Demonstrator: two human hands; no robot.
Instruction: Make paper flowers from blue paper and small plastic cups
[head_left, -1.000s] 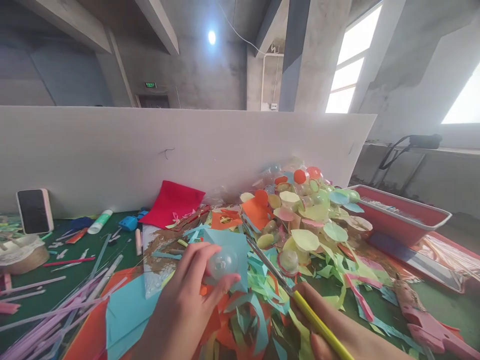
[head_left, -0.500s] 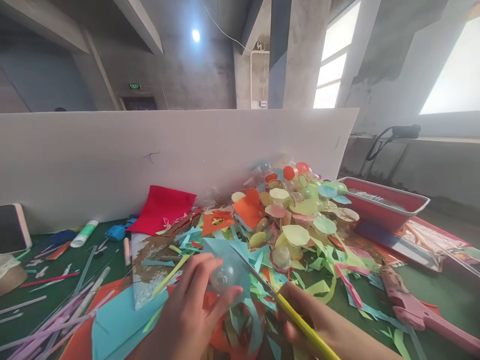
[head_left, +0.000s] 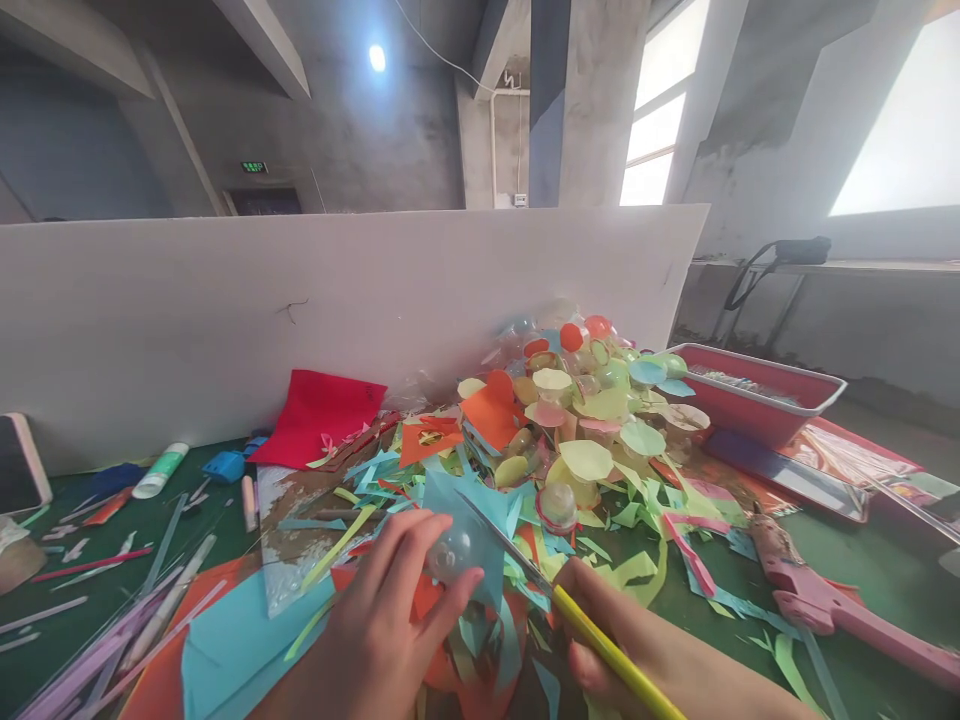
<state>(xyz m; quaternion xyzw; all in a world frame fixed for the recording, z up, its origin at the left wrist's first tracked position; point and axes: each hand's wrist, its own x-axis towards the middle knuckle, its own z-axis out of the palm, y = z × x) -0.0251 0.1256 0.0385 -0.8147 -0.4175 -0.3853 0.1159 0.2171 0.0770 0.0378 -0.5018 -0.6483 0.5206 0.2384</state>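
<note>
My left hand (head_left: 397, 590) is closed around a clear plastic dome (head_left: 454, 552), with its thumb and fingers at the dome's sides. Against the dome lies a piece of light blue paper (head_left: 491, 565), whose far edge sticks out past my fingertips. My right hand (head_left: 607, 625) grips a pair of yellow-handled scissors (head_left: 600, 640), seen almost edge-on. Their thin metal blades reach up and left along the blue paper beside the dome. Whether the blades are apart cannot be made out. Paper scraps (head_left: 480, 640) in blue and orange lie beneath both hands.
Behind the scraps rises a heap of clear domes with paper discs (head_left: 589, 460). A red bin (head_left: 757, 400) stands at the right, nearer is a pink glue gun (head_left: 817, 605). Red felt (head_left: 322, 418), a glue stick (head_left: 160, 470) and straws (head_left: 142, 650) lie left. A white board (head_left: 360, 290) stands behind.
The view has shifted slightly, so the background sits a little further left and up. Both hands keep nearly the same hold on the dome, paper and scissors.
</note>
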